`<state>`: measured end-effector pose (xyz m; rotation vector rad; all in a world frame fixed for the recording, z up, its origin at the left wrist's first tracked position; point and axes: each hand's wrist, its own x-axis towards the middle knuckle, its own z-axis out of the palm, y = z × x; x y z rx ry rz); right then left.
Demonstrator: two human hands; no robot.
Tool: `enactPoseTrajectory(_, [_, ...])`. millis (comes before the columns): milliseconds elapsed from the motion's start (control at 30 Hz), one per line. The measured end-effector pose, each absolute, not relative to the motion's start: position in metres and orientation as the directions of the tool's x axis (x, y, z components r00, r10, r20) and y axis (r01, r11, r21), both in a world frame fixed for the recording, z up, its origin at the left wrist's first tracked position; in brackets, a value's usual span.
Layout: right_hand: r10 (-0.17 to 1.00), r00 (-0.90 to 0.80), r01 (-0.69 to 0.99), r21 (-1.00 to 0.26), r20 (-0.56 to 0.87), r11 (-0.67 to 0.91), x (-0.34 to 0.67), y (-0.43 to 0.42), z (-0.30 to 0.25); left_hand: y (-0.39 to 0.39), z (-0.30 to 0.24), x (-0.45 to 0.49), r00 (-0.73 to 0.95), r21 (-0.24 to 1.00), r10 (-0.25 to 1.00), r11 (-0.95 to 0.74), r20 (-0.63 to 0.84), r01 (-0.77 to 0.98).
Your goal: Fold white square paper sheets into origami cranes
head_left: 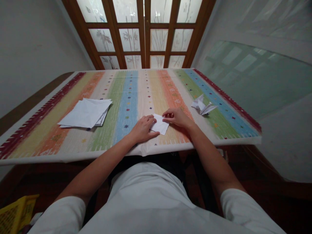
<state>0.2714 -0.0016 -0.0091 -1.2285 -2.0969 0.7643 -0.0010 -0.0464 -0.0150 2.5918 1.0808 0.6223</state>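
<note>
A small folded square of white paper lies on the striped tablecloth near the table's front edge. My left hand holds it from the left, its fingertips on the upper left edge and its thumb along the lower edge. From the right, my right hand pinches the paper's upper right edge between thumb and fingers. To the right sits a white folded-paper figure that looks like an origami crane. A loose stack of white paper sheets lies to the left.
The tablecloth has coloured stripes and hangs slightly over the front edge. Wooden doors with glass panes stand beyond the table. A glass panel is on the right wall. A yellow plastic basket is at the lower left.
</note>
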Motion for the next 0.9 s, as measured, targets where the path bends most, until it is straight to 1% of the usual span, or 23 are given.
enactPoseTrajectory(233, [0.898, -0.382, 0.511, -0.76, 0.218, 0.402, 0.2698, -0.0051, -0.004, -0.0468, -0.0149, -0.0013, 0.632, 0.407, 0.72, -0.688, 0.286, 0.6])
enactPoseTrajectory(533, [0.903, -0.356, 0.529, -0.745, 0.241, 0.407, 0.2676, -0.0072, -0.0005, -0.046, -0.0157, -0.0015, 0.586, 0.464, 0.718, -0.693, 0.375, 0.552])
enactPoseTrajectory(767, [0.918, -0.308, 0.566, -0.728, 0.25, 0.388, 0.2649, -0.0085, 0.0005, -0.0457, -0.0166, -0.0024, 0.587, 0.46, 0.719, -0.693, 0.373, 0.555])
enactPoseTrajectory(900, [0.92, -0.271, 0.575, -0.718, 0.285, 0.392, 0.2627, -0.0094, 0.0011, -0.0448, -0.0171, -0.0022, 0.586, 0.459, 0.722, -0.689, 0.368, 0.561])
